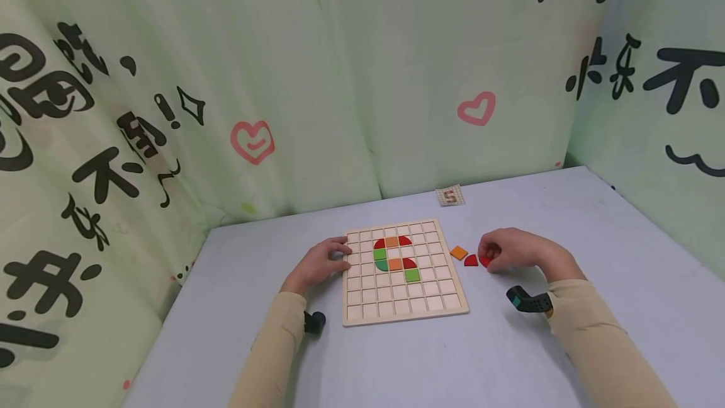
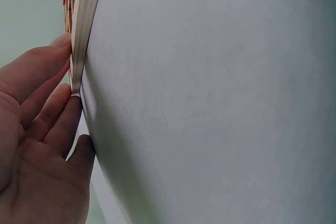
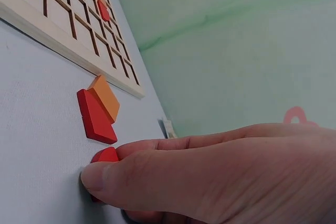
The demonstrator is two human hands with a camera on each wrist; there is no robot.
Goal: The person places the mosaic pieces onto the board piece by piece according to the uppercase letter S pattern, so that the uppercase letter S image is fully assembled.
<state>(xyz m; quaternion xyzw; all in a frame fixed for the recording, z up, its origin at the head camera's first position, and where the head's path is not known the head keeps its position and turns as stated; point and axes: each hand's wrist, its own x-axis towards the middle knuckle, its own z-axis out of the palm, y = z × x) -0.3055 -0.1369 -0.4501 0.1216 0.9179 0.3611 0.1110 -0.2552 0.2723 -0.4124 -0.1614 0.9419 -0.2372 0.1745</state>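
Observation:
A square wooden grid board [image 1: 404,317] lies on the table. Set in it are several pieces forming a curved figure, among them an orange square [image 1: 394,264], a light green square [image 1: 413,275] and a dark green quarter-round piece [image 1: 382,266]. My left hand [image 1: 318,264] rests at the board's left edge, thumb and fingertips touching the rim with the fingers fairly straight. To the right of the board, my right hand [image 1: 518,249] pinches a red quarter-round piece [image 3: 107,155] between thumb and fingers, low over the table. The thumb partly hides that piece.
Between the board and my right hand lie a loose orange square [image 1: 459,252] and another red quarter-round piece [image 1: 471,260]. A small pattern card [image 1: 450,196] lies near the table's back edge. Printed pale green curtains [image 1: 351,80] stand behind the table and along its sides.

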